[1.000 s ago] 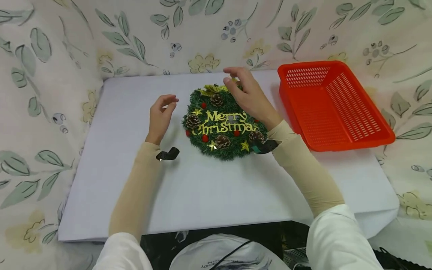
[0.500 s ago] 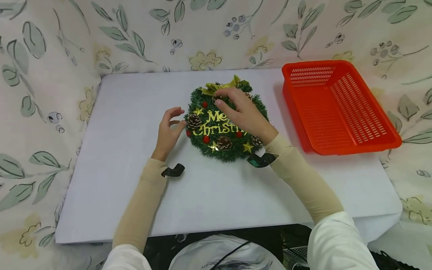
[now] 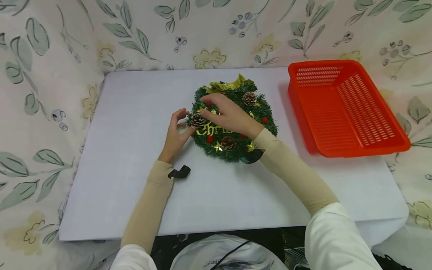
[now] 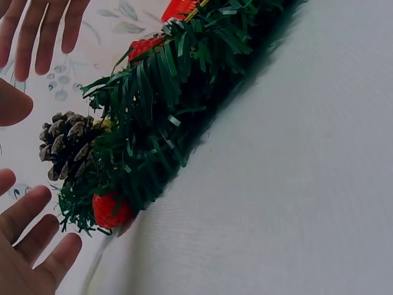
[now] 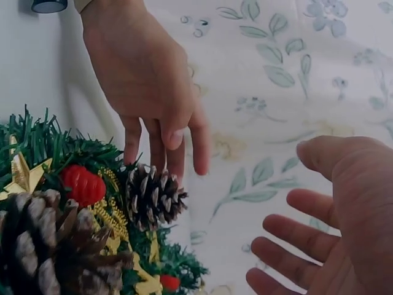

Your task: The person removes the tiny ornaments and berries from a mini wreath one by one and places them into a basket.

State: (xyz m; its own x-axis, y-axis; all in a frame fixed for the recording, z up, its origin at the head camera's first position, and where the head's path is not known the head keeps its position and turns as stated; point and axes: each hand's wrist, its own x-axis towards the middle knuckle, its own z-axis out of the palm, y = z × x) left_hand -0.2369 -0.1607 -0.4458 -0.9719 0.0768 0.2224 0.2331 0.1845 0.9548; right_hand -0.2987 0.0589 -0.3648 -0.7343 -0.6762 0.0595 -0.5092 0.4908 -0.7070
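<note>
A green Christmas wreath [image 3: 270,125] lies on the white table, dressed with pine cones, red berries, gold stars and gold lettering [image 3: 210,129]. At its left edge is my left hand [image 3: 176,135], fingers loosely bent beside a pine cone [image 3: 197,120]. The right wrist view shows those left fingertips [image 5: 175,163] reaching down behind a pine cone [image 5: 153,198]. My right hand [image 3: 234,115] hovers over the wreath's middle, fingers apart and pointing left, hiding part of the lettering. In the left wrist view a red berry [image 4: 110,210] sits low on the wreath's edge.
A red plastic basket [image 3: 368,153] with slotted sides stands at the table's right. Floral cloth [image 3: 135,33] hangs behind and at both sides. The white table's front edge [image 3: 216,231] runs near the person's lap.
My left hand has moved right, up to the wreath's left edge. My right hand has come left and down from the wreath's upper right to over its middle. The wreath stays on the table.
</note>
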